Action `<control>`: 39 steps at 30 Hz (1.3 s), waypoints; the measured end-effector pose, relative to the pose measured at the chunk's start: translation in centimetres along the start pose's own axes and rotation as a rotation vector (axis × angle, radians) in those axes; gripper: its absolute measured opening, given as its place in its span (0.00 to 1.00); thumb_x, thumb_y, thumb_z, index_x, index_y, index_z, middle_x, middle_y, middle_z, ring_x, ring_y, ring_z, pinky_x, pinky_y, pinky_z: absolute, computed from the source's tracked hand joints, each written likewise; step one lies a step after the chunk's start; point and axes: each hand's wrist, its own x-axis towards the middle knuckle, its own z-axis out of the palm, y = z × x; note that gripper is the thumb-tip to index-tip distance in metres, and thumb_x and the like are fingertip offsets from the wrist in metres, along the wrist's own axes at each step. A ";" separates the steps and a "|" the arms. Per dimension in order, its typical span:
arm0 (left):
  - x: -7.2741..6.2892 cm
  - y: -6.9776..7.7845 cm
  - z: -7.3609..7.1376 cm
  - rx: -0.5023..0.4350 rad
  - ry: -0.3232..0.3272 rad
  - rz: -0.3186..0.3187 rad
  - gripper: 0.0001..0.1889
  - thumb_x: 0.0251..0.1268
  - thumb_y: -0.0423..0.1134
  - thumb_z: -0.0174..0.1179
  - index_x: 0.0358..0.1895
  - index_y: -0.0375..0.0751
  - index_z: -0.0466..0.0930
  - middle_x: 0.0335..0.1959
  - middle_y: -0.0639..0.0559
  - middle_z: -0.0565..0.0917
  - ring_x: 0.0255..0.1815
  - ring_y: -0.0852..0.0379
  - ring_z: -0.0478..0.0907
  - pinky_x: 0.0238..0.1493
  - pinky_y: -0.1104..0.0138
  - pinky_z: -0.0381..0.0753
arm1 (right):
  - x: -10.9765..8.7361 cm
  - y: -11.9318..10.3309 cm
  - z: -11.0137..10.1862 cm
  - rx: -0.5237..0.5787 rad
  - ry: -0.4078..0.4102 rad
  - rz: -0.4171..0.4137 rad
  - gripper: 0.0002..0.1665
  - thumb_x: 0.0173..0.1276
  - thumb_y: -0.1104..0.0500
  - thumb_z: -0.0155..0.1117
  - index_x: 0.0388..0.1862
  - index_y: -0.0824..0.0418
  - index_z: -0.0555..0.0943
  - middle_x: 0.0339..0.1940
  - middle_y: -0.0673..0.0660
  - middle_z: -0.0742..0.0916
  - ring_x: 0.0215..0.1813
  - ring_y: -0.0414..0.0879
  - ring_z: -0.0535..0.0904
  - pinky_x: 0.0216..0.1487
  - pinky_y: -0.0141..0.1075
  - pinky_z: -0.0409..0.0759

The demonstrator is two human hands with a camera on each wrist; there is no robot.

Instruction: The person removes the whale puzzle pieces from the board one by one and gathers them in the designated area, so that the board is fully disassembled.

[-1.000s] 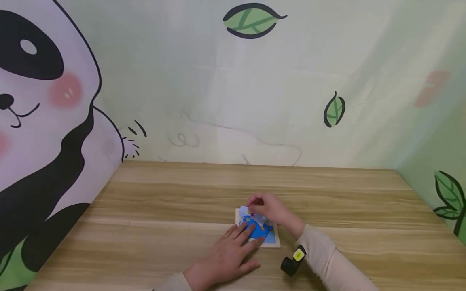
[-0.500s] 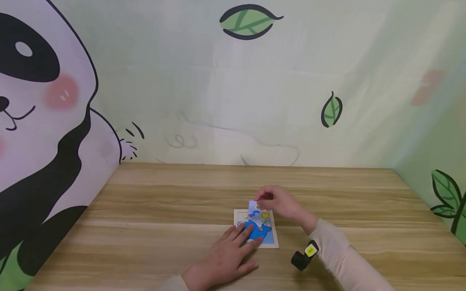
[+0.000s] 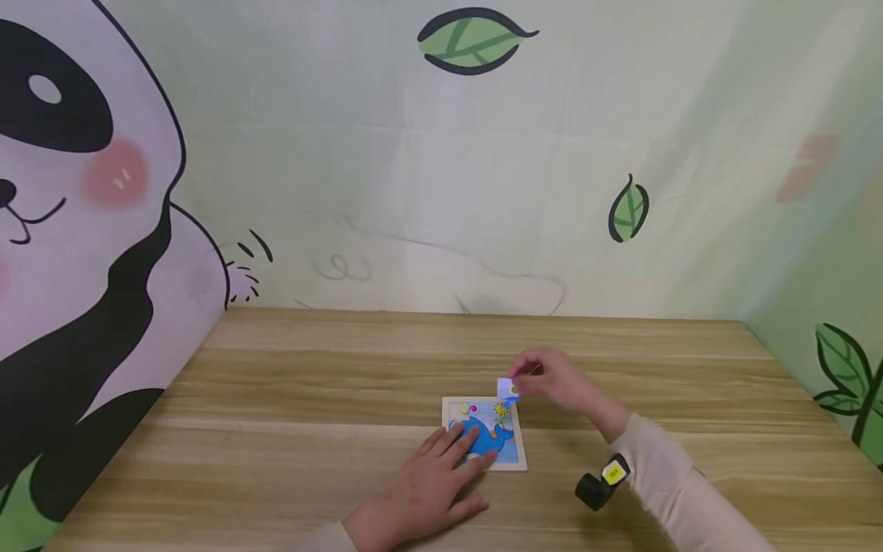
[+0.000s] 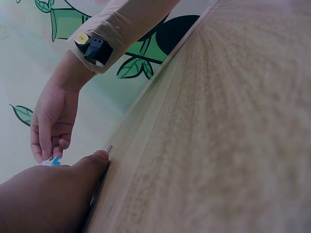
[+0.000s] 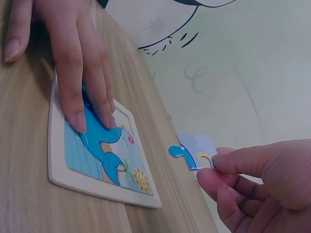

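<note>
A framed jigsaw puzzle [image 3: 507, 460] with a blue whale picture lies flat on the table. My left hand [image 3: 428, 483] rests on its lower left part, fingers spread and straight, covering some of the picture. Just above the far right corner of the frame, my right hand [image 3: 555, 379] pinches a jigsaw piece [image 5: 197, 150] between thumb and forefinger. Pale lilac with a blue tab and a yellow curve, the piece is held clear of the board. In the right wrist view, a bare recess [image 5: 121, 110] shows at the board's far edge. A yellow flower is printed near one corner.
The wood-grain table [image 3: 310, 368] runs back to a wall [image 3: 386, 176] printed with a panda and leaves. On the right sleeve sits a black wrist camera [image 3: 593, 491] with a yellow label.
My right hand has lifted the jigsaw piece off the top part of the puzzle and carried it to the right, baring the pictures beneath. My left hand has stayed in place.
</note>
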 end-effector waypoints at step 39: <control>0.0 0.1 -0.2 0.034 -0.013 -0.009 0.30 0.72 0.65 0.37 0.72 0.59 0.61 0.76 0.46 0.61 0.77 0.45 0.57 0.74 0.52 0.60 | -2.3 4.3 -0.9 -0.142 0.005 0.082 0.03 0.65 0.70 0.60 0.34 0.69 0.80 0.28 0.58 0.84 0.30 0.42 0.76 0.31 0.29 0.76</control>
